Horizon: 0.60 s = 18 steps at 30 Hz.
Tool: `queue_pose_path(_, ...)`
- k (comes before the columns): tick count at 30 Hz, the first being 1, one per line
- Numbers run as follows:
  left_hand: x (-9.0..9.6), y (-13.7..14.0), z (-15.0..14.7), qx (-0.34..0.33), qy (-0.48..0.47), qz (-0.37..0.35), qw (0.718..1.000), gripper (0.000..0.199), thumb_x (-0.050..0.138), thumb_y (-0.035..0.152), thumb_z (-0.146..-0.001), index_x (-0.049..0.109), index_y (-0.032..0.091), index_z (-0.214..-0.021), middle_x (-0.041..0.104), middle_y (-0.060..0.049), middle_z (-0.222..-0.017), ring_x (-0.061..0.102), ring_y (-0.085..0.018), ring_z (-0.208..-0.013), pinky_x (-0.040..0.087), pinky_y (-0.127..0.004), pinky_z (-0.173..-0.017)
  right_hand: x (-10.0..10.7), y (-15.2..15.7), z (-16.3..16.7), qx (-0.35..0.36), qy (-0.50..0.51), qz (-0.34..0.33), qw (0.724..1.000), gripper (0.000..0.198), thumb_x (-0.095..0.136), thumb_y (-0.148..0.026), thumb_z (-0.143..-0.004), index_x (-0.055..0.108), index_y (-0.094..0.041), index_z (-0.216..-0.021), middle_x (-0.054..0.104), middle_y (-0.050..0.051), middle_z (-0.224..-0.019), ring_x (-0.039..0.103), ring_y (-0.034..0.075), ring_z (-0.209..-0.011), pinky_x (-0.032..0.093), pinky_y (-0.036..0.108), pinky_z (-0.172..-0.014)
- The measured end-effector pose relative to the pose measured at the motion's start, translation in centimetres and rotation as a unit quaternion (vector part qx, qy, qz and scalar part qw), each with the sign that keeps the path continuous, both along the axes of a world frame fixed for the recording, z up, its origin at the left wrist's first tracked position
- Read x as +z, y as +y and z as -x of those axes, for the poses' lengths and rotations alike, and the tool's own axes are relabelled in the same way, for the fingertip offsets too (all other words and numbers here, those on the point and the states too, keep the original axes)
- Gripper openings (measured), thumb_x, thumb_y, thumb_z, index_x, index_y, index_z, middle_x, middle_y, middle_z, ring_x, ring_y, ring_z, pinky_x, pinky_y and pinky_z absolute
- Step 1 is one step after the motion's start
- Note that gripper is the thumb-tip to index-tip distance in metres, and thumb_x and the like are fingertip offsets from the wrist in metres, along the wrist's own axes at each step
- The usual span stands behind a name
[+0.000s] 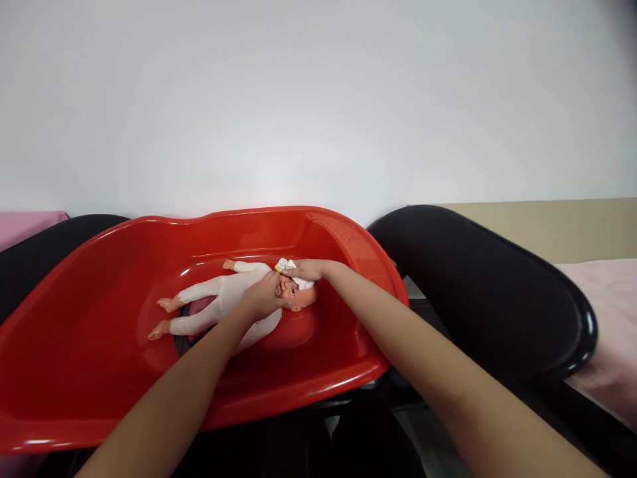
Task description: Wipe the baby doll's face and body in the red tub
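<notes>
Your left hand cups the chin of the doll lying in the red tub; your right hand presses a white cloth to its forehead. Press too hard and I'd expect the head to roll from your grip.

One head-worn view, looking forward and down

The single camera sits on the person's head, facing a white wall and looking down into the red tub close ahead, both forearms reaching away from the lens
</notes>
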<state>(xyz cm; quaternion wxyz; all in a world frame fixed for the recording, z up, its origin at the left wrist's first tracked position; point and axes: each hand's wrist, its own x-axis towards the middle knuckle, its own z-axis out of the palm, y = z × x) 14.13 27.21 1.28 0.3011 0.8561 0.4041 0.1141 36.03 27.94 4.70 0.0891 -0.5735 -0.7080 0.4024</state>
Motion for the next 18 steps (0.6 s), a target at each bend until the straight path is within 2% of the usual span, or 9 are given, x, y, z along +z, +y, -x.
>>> queue_pose_path(3, 0.2, -0.3, 0.1, 0.006, 0.027, -0.007, 1.000, 0.062, 0.081, 0.042, -0.073, 0.055, 0.028, -0.128, 0.068, -0.011, -0.137, 0.065, -0.038, -0.119, 0.052, -0.045, -0.099, -0.3, 0.0, -0.4, -0.063, -0.045, -0.010, 0.997, 0.060, 0.048, -0.073, -0.100, 0.078, -0.021, -0.109, 0.081, 0.011, -0.116, 0.073, 0.029, -0.107, 0.058, 0.036, -0.100)
queue_pose_path(7, 0.6, -0.5, 0.1, 0.010, 0.065, -0.019, 0.998, 0.055, 0.081, 0.045, -0.075, 0.057, 0.027, -0.121, 0.070, -0.011, -0.131, 0.067, -0.037, -0.111, 0.053, -0.043, -0.090, -0.1, -0.1, -0.6, -0.147, -0.089, 0.004, 0.985, 0.061, 0.046, -0.071, -0.102, 0.075, -0.018, -0.102, 0.079, 0.016, -0.101, 0.075, 0.030, -0.089, 0.060, 0.038, -0.080)
queue_pose_path(11, 0.7, -0.5, 0.1, 0.001, 0.075, -0.025, 0.997, 0.050, 0.078, 0.045, -0.079, 0.056, 0.026, -0.119, 0.071, -0.009, -0.126, 0.068, -0.035, -0.107, 0.052, -0.041, -0.086, 1.1, -0.2, -0.2, -0.171, -0.017, -0.007, 0.985, 0.061, 0.045, -0.069, -0.103, 0.072, -0.015, -0.105, 0.078, 0.014, -0.093, 0.071, 0.024, -0.072, 0.056, 0.032, -0.064)
queue_pose_path(14, 0.7, -0.5, 0.1, 0.000, 0.047, -0.012, 0.999, 0.056, 0.079, 0.042, -0.077, 0.055, 0.025, -0.125, 0.071, -0.009, -0.128, 0.068, -0.035, -0.107, 0.052, -0.042, -0.087, 1.7, -0.1, 0.1, -0.136, 0.068, 0.010, 0.988, 0.059, 0.053, -0.070, -0.100, 0.074, -0.014, -0.100, 0.080, 0.013, -0.102, 0.071, 0.022, -0.079, 0.056, 0.029, -0.068)
queue_pose_path(18, 0.7, -0.6, 0.2, 0.012, 0.015, 0.010, 1.000, 0.067, 0.081, 0.042, -0.073, 0.053, 0.025, -0.132, 0.068, -0.011, -0.138, 0.065, -0.038, -0.120, 0.053, -0.043, -0.095, 1.2, 0.0, 0.1, -0.026, 0.043, 0.054, 0.997, 0.063, 0.065, -0.078, -0.089, 0.079, -0.019, -0.103, 0.082, 0.010, -0.107, 0.074, 0.026, -0.096, 0.060, 0.033, -0.086)
